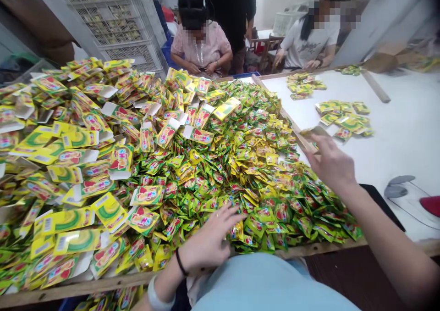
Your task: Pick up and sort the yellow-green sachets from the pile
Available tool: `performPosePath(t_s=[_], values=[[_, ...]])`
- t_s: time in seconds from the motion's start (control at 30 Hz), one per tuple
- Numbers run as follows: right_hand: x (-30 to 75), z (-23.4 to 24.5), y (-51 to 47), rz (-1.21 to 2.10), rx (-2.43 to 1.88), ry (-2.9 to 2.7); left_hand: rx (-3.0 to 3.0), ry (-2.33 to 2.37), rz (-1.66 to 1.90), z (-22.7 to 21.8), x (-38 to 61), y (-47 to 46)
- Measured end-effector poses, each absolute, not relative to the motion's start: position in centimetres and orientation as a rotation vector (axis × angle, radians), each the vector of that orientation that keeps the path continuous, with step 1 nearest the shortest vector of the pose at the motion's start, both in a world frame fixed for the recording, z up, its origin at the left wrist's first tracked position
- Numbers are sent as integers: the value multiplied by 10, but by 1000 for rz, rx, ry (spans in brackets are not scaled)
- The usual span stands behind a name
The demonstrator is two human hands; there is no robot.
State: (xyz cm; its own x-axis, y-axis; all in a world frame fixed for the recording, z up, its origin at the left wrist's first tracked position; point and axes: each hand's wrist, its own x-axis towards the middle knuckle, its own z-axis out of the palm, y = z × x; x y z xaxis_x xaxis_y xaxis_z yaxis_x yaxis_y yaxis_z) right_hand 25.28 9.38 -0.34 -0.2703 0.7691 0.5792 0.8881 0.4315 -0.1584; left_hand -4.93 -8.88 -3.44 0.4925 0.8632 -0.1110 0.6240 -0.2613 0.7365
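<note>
My left hand (213, 237) rests low over the near edge of a heap of small green and yellow sachets (275, 210), its fingers spread and apart. Nothing is visibly held in it. Off to the right, my right hand (332, 162) reaches over the wooden strip beside the heap. Its fingers are closed about a small carton (314, 131), seen almost edge-on and slightly blurred. Many yellow and green cartons (77, 217) with a fruit print are piled at the left, several with white end flaps standing open.
A wooden strip (295, 130) divides the heap from a white tabletop (402, 132). Groups of cartons (347, 118) lie there, with a dark flat object (381, 205) nearer me. Stacked white crates (110, 19) stand behind the pile. Two people (201, 45) sit opposite, another stands.
</note>
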Motion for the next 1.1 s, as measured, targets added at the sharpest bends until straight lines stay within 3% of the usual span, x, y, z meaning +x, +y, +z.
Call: performPosePath(t_s=[0.1,0.27,0.47,0.57,0.63,0.8,0.93,1.1], values=[[234,-21,57,44,-1009,-2558,1941,1272,362,-61,-52,-110],[203,-50,8,280,-879,-2840,1449,1532,770,-73,-61,-92],[188,-34,25,646,-1090,-2122,931,1435,1374,-70,-26,-62],[150,-30,11,1003,-1100,-1595,906,1443,1514,-65,10,-57],[124,-36,0,1050,-1102,-1422,940,1427,1553,-62,30,-57],[100,-54,-6,930,-1131,-1353,1006,1239,1674,-55,43,-59],[106,-53,-3,903,-1076,-1429,863,1392,1704,-47,32,-45],[117,-41,11,1350,-862,-1271,1077,1453,1622,-48,26,-22]])
